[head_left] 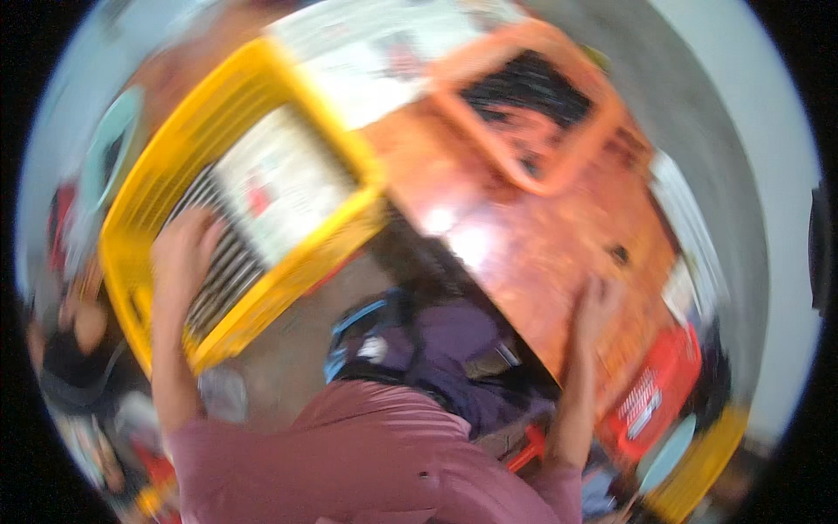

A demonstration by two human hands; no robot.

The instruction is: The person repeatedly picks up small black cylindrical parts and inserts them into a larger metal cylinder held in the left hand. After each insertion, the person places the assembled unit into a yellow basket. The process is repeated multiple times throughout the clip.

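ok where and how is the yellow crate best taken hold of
Probably by the rim of the yellow crate, at its two shorter ends, reaching from above on the person's side. The rim is raised around an open top, while the printed sheet and dark rods lie lower inside, so gripping there should avoid them.

No readable text or numbers — too much blur.

Light is glaring off the orange tabletop; a pale wall is rising beyond, dull floor showing below.
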